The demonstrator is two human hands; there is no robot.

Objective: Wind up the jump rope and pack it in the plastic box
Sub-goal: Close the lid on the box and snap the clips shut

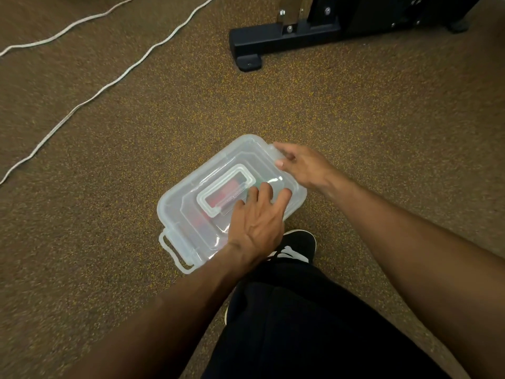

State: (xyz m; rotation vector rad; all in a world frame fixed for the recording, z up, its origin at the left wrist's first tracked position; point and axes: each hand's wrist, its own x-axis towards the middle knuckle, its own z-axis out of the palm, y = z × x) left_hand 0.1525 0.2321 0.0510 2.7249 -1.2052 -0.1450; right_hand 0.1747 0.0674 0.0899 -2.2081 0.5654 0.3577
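Note:
A translucent plastic box point(188, 198) lies on the speckled brown floor with its lid on and a flat carry handle point(218, 192) on top. Red shapes show faintly through the lid point(229, 187); I cannot tell what they are. My left hand point(257, 220) lies flat on the lid's near right part, fingers spread. My right hand point(303, 165) pinches the clip at the box's far right end between thumb and fingers. The clip at the near left end point(175, 250) sticks out from the box. A white rope point(90, 101) runs in two lines across the floor at the upper left.
The black steel foot of an exercise machine point(287, 42) stands at the top, beyond the box. My black trouser leg point(314, 324) and a black shoe with white marks point(297, 247) are just right of the box's near end.

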